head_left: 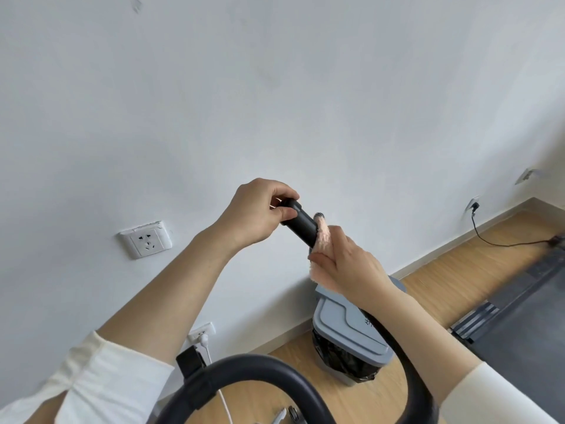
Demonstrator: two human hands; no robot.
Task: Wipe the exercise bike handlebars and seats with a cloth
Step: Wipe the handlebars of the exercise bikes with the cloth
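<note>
A black exercise bike handlebar (301, 223) rises from the lower right and ends in a foam grip near the middle of the view. My left hand (255, 214) pinches the tip of that grip between thumb and fingers. Just below it, my right hand (345, 264) grips a pink fluffy cloth (324, 232) wrapped around the bar. A second curved black handlebar loop (250, 367) arcs across the bottom of the view. No seat is in view.
A white wall fills most of the view, with a socket (146, 240) at the left and a plugged socket (201, 333) lower down. A grey bin (345, 319) with a black liner stands on the wooden floor. A dark treadmill (519, 310) lies at the right.
</note>
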